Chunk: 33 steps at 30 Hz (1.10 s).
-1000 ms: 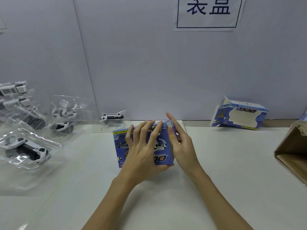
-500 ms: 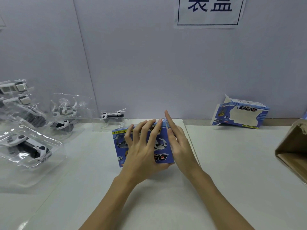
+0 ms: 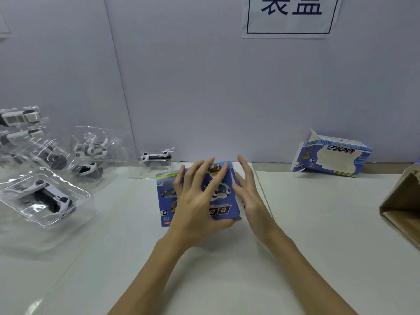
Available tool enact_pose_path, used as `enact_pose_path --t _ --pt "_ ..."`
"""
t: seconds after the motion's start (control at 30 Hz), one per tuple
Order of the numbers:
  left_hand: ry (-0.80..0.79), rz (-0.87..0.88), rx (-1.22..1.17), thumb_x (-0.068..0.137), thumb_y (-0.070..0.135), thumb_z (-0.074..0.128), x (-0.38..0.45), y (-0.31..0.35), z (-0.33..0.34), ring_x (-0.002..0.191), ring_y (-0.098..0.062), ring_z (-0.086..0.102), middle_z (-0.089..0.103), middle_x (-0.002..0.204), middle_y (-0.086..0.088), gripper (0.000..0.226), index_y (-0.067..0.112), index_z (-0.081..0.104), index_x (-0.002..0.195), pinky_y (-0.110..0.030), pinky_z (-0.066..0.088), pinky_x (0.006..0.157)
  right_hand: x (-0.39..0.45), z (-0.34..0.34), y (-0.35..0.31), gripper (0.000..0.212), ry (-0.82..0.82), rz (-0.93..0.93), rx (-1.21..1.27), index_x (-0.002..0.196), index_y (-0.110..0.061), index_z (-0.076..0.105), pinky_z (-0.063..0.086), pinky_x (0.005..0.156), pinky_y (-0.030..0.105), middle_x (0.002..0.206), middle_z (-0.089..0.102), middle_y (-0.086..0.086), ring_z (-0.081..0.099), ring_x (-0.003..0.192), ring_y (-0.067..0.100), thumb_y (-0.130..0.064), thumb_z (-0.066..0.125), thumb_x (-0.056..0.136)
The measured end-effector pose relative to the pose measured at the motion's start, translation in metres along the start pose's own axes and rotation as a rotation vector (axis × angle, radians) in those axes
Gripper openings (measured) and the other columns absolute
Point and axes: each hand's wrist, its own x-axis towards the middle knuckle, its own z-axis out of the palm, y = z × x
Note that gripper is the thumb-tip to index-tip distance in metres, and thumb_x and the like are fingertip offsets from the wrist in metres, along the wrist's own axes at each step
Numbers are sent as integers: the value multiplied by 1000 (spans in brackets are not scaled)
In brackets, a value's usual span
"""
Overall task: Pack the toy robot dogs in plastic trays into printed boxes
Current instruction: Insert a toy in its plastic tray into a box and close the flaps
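The left hand (image 3: 197, 201) is lying with spread, nearly straight fingers on the face of a blue printed box (image 3: 200, 196) at the table's middle, thumb under its near edge, while the right hand (image 3: 247, 192) is hovering just beside its right end, fingers straight, holding nothing. This box seems nearly packed — several toy dogs in clear trays (image 3: 45, 198) are still waiting at left, and an open box (image 3: 331, 156) is sitting far right. "DOG" is showing upside down on both boxes — the wall sign (image 3: 288, 14) is cut off.

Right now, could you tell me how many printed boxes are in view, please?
2: one printed box at table centre under the left hand and beside the right hand; another printed box, open, by the wall at right.
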Motion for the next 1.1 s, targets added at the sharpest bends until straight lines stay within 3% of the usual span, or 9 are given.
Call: enact_pose_path --t 0.13,0.3,0.47,0.67,0.8,0.93,1.1 --pt "25 -36 -30 83 79 60 6 -4 -16 148 -32 36 38 162 -10 71 45 53 145 -62 25 115 -3 5 -1 39 45 -151 -101 144 -24 44 64 84 41 146 57 2 62 129 27 -24 53 105" --pt "57 -79 66 82 80 61 9 -5 -23 141 -34 43 44 158 -11 70 51 49 145 -55 31 110 -3 14 2 50 108 -139 -159 144 -32 54 64 85 42 142 61 -5 62 130 24 -48 55 97" --pt "100 -71 97 80 72 70 9 -2 -21 137 -38 47 47 156 -14 69 46 57 143 -58 32 107 -3 17 7 43 111 -220 -219 147 -34 49 61 84 26 146 56 -12 53 139 15 -39 45 105" --pt "134 -83 112 85 75 60 6 -1 -17 138 -36 46 47 155 -14 63 45 58 140 -59 32 107 -5 12 3 48 21 -210 -301 153 -45 38 60 94 32 164 31 -9 40 147 6 -46 38 105" --pt "139 -82 110 84 74 62 7 -1 -15 138 -34 44 47 155 -13 62 43 62 138 -57 31 107 -6 7 0 57 -20 -196 -362 159 -41 32 59 97 32 165 25 -13 37 148 6 -52 36 103" --pt "116 -102 65 85 80 54 8 -2 -18 138 -35 45 48 154 -14 64 44 58 139 -54 28 109 -6 14 -1 49 -4 -118 -178 158 -35 35 58 97 30 162 35 -9 41 147 10 -38 40 109" --pt "82 -115 53 85 79 56 12 -3 -19 138 -35 46 49 153 -14 64 47 51 140 -56 30 108 -4 21 -4 46 51 -54 -20 150 -34 44 59 85 22 144 53 -12 55 134 6 -32 43 105"
